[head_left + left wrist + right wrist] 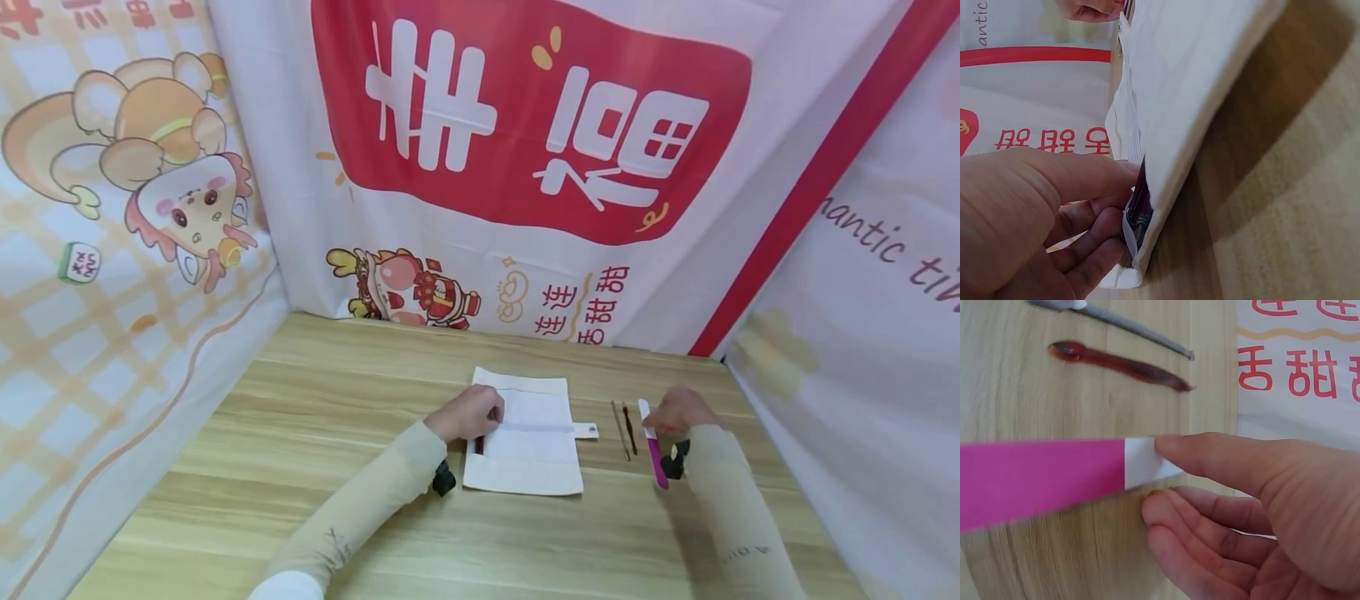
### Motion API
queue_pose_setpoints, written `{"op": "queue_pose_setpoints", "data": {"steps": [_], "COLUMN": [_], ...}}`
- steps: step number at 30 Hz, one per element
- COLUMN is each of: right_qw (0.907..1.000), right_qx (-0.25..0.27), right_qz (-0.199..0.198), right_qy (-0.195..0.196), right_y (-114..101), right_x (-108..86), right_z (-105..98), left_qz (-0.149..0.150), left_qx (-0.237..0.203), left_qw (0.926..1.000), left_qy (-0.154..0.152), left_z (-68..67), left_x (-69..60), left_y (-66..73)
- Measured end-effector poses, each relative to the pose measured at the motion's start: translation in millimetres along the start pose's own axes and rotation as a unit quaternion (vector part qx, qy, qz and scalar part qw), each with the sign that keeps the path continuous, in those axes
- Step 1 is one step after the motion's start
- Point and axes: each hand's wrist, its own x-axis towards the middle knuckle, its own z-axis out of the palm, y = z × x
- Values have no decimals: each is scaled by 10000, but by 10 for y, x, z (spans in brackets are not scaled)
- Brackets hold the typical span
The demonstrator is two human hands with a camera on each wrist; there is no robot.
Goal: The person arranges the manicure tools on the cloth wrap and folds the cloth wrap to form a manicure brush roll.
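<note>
A white fabric case (532, 425) lies unfolded, its snap tab pointing right. My left hand (472, 412) pinches its left edge; in the left wrist view the thumb and fingers of this hand (1041, 219) are at the edge beside dark slender items (1141, 200) tucked in the case (1179, 81). Right of the case, my right hand (681, 410) is at the white end of a flat pink-and-white strip (656, 454). In the right wrist view the thumb of that hand (1241, 506) lies on the white end of the strip (1054, 478), with curled fingers below it.
Between the case and the strip lie a thin metal tool (620, 431) and a dark reddish-brown tool (629, 429), side by side on the wooden table (375, 517). Printed cloth (285, 150) hangs behind the table and along both sides.
</note>
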Motion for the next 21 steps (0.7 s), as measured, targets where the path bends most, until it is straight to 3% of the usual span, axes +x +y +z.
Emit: {"op": "queue_pose_setpoints", "data": {"steps": [6, 12, 17, 21], "right_qw": [9990, 9973, 9909, 9892], "right_qx": [438, 653, 1289, 1427], "right_qz": [87, -203, -41, -27], "right_qy": [-95, -262, -376, -322], "right_y": [0, 149, 184, 166], "right_x": [64, 131, 129, 117], "right_z": [22, 62, 65, 39], "left_qz": [23, 4, -11, 21], "left_qx": [38, -29, -60, -58], "left_qw": [10000, 10000, 10000, 10000], "left_qy": [44, 16, -5, -14], "left_z": [8, 12, -5, -10], "left_x": [3, -8, -10, 0], "left_y": [-20, 0, 4, -13]}}
